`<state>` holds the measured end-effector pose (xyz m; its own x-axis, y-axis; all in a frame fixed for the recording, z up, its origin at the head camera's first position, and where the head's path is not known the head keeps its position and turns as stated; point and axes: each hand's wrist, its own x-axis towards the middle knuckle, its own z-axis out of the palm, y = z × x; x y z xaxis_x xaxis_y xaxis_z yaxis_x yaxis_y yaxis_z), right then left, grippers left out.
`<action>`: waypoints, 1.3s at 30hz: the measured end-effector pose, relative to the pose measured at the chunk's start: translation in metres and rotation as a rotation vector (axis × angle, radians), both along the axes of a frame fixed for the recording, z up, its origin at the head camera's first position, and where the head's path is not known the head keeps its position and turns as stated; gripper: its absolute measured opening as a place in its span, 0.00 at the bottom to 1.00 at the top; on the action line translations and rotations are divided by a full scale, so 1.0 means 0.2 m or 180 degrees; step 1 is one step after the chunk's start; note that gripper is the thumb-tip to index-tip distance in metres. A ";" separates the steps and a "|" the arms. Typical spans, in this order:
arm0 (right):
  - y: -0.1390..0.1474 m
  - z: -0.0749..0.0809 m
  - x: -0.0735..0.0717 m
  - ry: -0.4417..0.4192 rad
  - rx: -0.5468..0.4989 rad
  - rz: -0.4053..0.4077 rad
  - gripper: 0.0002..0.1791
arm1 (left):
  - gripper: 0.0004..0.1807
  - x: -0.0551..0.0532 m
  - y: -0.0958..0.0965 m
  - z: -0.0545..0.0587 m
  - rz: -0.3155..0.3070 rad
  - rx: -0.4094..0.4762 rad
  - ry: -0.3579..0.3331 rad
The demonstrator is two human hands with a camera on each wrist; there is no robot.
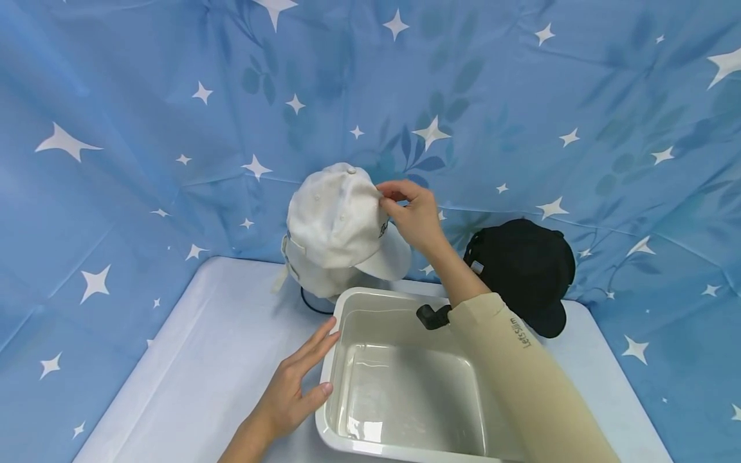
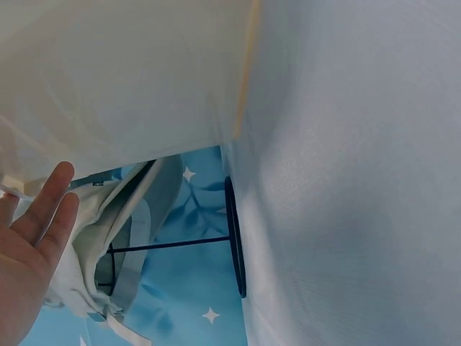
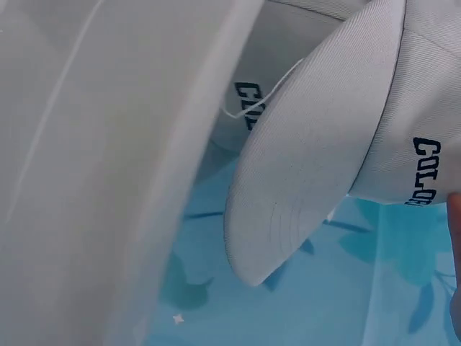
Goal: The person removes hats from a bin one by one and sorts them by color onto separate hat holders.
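My right hand point(image 1: 413, 212) pinches the front of the upper white baseball cap point(image 1: 330, 215) between thumb and fingers, above its dark lettering. That cap sits over a second white cap point(image 1: 315, 273), and both rest on a black wire stand point(image 2: 173, 245) whose round foot is on the table. In the right wrist view, the upper cap's brim point(image 3: 310, 151) points down beside the bin, and one fingertip lies at the lettering. My left hand point(image 1: 289, 379) has its fingers spread, fingertips against the left rim of a whitish plastic bin point(image 1: 331, 379).
A black cap point(image 1: 523, 270) stands at the right rear, partly behind my right sleeve point(image 1: 521, 373). The bin sits at the front of the white-covered table point(image 1: 191, 360). A blue star-patterned curtain point(image 1: 347, 83) hangs close behind the caps and along both sides.
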<state>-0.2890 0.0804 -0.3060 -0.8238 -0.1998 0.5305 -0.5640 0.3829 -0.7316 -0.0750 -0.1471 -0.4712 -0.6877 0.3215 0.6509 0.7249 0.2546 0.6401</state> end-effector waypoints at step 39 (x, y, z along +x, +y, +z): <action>-0.07 -0.23 0.04 -0.0329 0.0481 -0.0003 0.13 | 0.36 0.00 -0.01 0.00 0.0007 -0.0024 0.0007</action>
